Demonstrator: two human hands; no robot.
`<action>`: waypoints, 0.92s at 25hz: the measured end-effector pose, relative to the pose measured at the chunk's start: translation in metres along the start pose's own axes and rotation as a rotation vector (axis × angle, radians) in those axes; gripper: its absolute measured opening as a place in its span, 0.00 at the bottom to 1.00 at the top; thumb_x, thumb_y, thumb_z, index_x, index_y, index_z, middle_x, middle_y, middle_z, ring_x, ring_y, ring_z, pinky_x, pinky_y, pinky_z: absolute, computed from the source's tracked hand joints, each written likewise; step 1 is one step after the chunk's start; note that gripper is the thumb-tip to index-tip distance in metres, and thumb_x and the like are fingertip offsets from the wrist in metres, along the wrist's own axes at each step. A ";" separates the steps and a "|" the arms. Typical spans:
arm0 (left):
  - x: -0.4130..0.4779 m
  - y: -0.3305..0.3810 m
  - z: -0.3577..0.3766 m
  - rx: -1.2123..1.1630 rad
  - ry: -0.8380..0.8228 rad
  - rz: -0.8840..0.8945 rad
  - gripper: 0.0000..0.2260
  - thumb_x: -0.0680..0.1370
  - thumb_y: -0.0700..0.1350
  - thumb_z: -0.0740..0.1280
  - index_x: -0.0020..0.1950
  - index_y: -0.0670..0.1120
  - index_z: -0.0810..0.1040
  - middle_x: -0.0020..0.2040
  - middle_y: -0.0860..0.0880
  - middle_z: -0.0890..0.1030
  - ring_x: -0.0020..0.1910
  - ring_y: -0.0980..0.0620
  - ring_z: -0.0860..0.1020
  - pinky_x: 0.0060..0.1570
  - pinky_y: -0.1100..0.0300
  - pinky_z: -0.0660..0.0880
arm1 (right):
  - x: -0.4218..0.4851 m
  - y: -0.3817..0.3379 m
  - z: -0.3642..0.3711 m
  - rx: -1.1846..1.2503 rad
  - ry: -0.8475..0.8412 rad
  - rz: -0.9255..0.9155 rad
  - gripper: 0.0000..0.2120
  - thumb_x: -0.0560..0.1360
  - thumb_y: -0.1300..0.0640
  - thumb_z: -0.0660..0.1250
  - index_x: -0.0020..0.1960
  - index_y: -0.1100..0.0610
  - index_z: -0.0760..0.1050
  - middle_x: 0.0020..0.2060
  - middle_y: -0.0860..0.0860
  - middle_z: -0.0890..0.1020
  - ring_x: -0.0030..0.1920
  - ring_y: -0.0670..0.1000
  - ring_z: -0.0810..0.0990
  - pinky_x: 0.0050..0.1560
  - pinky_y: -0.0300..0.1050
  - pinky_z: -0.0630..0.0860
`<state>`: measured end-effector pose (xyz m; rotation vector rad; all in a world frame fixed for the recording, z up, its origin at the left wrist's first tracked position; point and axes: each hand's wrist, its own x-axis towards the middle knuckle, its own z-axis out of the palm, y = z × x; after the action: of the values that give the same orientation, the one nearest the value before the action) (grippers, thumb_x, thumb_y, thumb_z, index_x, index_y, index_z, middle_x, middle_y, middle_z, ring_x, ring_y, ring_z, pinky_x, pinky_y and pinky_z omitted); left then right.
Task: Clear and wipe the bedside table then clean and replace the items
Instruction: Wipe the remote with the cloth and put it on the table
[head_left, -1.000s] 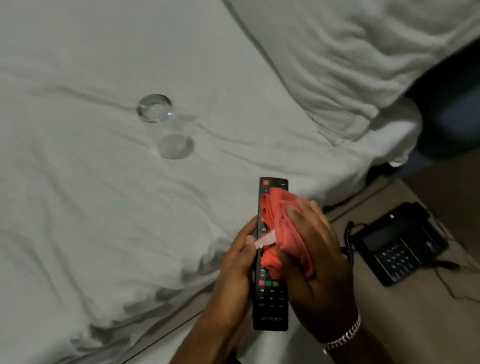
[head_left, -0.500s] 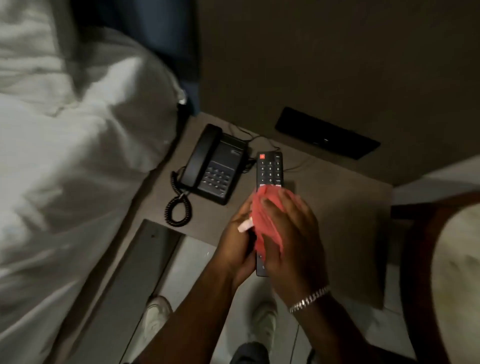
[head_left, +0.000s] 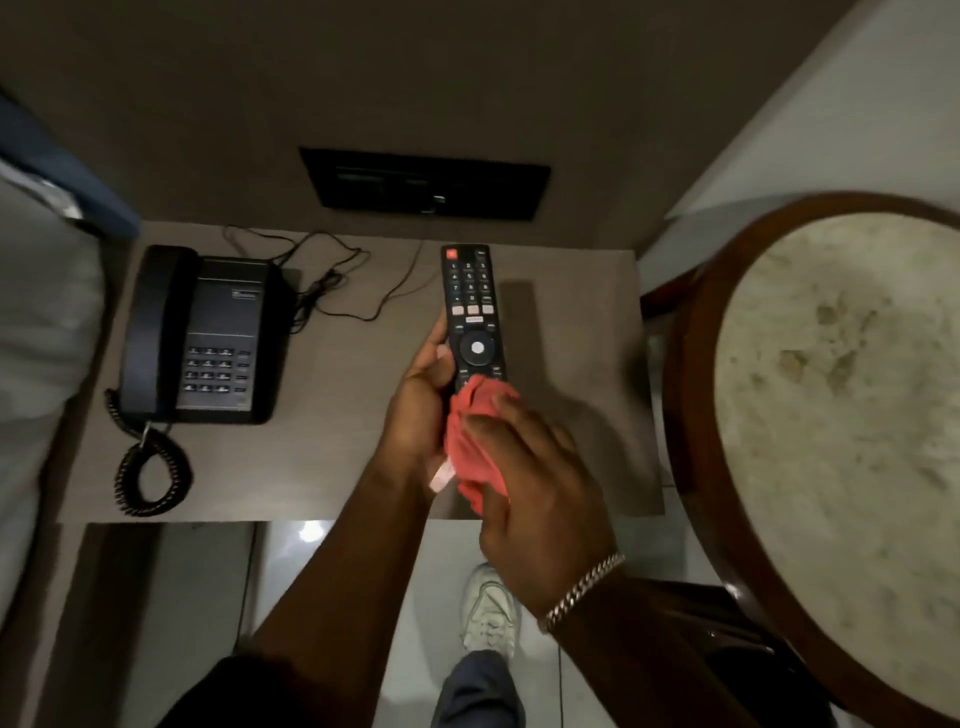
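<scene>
My left hand (head_left: 420, 410) grips a black TV remote (head_left: 471, 306) from its left side, holding it above the beige bedside table (head_left: 332, 457). A red cloth (head_left: 475, 441) is bunched in my right hand (head_left: 535, 483) and pressed against the remote's lower end, which it hides. The remote's upper keys and round pad face up. A black corded telephone (head_left: 202, 332) sits on the left part of the table, its coiled cord (head_left: 148, 478) trailing toward the front edge.
A black switch panel (head_left: 426, 184) is set in the wall behind the table. White bedding (head_left: 36, 332) borders the left. A round stone-topped table with a dark wooden rim (head_left: 685, 415) stands close on the right. My shoe (head_left: 491, 608) rests on the glossy floor below.
The view swung from the bed and its drinking glass to straight over the bedside table. The red cloth slid from the remote's upper half down to its lower end.
</scene>
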<state>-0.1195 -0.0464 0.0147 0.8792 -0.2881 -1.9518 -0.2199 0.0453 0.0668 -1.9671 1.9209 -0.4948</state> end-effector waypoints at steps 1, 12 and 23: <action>0.007 -0.010 -0.002 0.027 -0.005 0.000 0.21 0.81 0.41 0.55 0.75 0.46 0.65 0.58 0.40 0.78 0.48 0.46 0.80 0.44 0.55 0.81 | -0.009 0.012 0.005 0.013 -0.007 0.000 0.23 0.71 0.56 0.60 0.66 0.51 0.73 0.68 0.53 0.75 0.68 0.56 0.73 0.70 0.45 0.67; 0.061 -0.103 0.012 0.947 0.511 0.037 0.15 0.78 0.35 0.62 0.60 0.47 0.82 0.54 0.44 0.85 0.52 0.45 0.83 0.55 0.49 0.80 | -0.025 0.118 0.064 0.037 -0.138 0.182 0.33 0.78 0.35 0.37 0.70 0.51 0.66 0.71 0.55 0.72 0.70 0.58 0.71 0.68 0.48 0.65; 0.068 -0.087 0.012 1.245 0.684 0.006 0.07 0.74 0.43 0.71 0.48 0.41 0.83 0.47 0.41 0.85 0.46 0.42 0.83 0.48 0.51 0.82 | -0.020 0.121 0.089 -0.027 -0.066 0.129 0.19 0.77 0.53 0.60 0.66 0.57 0.73 0.67 0.59 0.76 0.67 0.61 0.74 0.66 0.58 0.73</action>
<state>-0.2057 -0.0596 -0.0540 2.2222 -1.1173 -1.1879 -0.2844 0.0632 -0.0693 -1.8374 2.0060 -0.3663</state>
